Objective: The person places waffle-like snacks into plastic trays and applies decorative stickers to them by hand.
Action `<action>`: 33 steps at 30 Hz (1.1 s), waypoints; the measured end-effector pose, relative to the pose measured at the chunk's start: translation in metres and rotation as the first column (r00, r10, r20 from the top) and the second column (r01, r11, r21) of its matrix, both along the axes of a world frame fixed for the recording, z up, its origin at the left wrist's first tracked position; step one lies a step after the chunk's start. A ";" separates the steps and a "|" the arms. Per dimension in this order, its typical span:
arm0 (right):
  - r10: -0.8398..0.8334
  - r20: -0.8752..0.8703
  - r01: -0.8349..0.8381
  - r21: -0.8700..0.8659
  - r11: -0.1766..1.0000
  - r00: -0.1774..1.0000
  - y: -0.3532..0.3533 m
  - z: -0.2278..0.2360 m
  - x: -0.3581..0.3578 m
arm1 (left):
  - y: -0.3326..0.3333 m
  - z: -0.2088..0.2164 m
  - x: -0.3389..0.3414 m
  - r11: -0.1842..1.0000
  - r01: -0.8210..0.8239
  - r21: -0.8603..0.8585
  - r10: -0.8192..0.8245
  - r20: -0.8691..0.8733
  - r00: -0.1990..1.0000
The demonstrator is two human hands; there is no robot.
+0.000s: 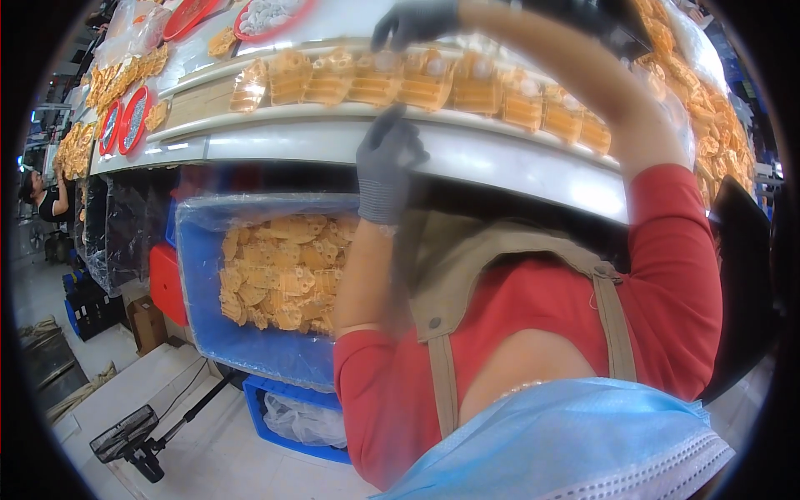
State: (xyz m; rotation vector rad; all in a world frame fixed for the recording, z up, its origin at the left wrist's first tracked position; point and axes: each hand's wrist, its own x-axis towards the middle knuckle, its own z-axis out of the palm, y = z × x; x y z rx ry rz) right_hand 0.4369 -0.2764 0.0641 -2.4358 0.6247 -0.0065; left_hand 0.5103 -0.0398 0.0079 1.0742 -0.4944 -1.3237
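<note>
A row of orange-tan moulded plastic parts (427, 81) stands along a pale rail on the white workbench (275, 148). Several carry small whitish round pieces on top. My left hand (387, 162), in a grey knitted glove, is at the bench's near edge, just below the row. Its fingers are curled, and whatever they may hold is hidden. From the right, my right arm reaches across the row. My gloved right hand (418, 22) hovers beyond the parts at the top, fingers bent down and apart, with nothing visible in them.
A blue lined crate (196, 275) of similar orange parts stands left of my body. Red-rimmed trays (133, 121) with small pieces sit at the bench's left. Orange parts are heaped (718, 137) at right. A black fan (125, 433) and blue bin (271, 429) are on the floor.
</note>
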 end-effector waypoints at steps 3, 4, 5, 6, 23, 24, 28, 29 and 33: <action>0.019 -0.174 -0.012 0.040 0.999 0.985 0.004 0.009 -0.001 | 0.000 0.001 -0.002 1.000 -0.004 0.010 0.004 0.003 1.000; 0.010 -0.173 -0.003 0.041 0.999 0.985 0.003 0.008 -0.003 | 0.000 0.002 -0.003 0.999 -0.010 0.030 0.011 -0.024 1.000; 0.001 -0.171 0.006 0.042 0.999 0.985 0.001 0.008 -0.005 | -0.001 0.003 -0.004 1.000 -0.008 0.030 0.009 -0.023 1.000; -0.001 -0.170 0.008 0.041 0.999 0.985 -0.001 0.009 -0.007 | -0.001 0.004 -0.005 0.999 -0.012 0.037 0.013 -0.023 1.000; -0.032 0.124 0.089 -0.489 0.868 0.992 -0.058 -0.012 -0.252 | -0.014 -0.031 -0.030 0.987 0.155 0.043 -0.094 -0.629 0.771; -0.417 -0.369 0.183 -0.525 0.831 0.831 -0.066 -0.015 -0.243 | -0.015 -0.026 -0.036 0.987 0.141 0.078 -0.068 -0.593 0.802; -0.338 -0.036 0.293 -0.418 0.860 0.941 -0.068 -0.028 -0.261 | -0.019 -0.022 -0.053 0.979 0.138 0.148 -0.013 -0.633 0.774; -0.360 -0.041 0.308 -0.435 0.846 0.932 -0.067 -0.030 -0.253 | -0.019 -0.022 -0.056 0.979 0.138 0.149 -0.014 -0.631 0.776; -0.456 -0.342 0.311 -0.402 0.861 0.822 -0.043 -0.003 -0.207 | -0.014 -0.023 -0.065 0.983 0.109 0.147 -0.002 -0.588 0.809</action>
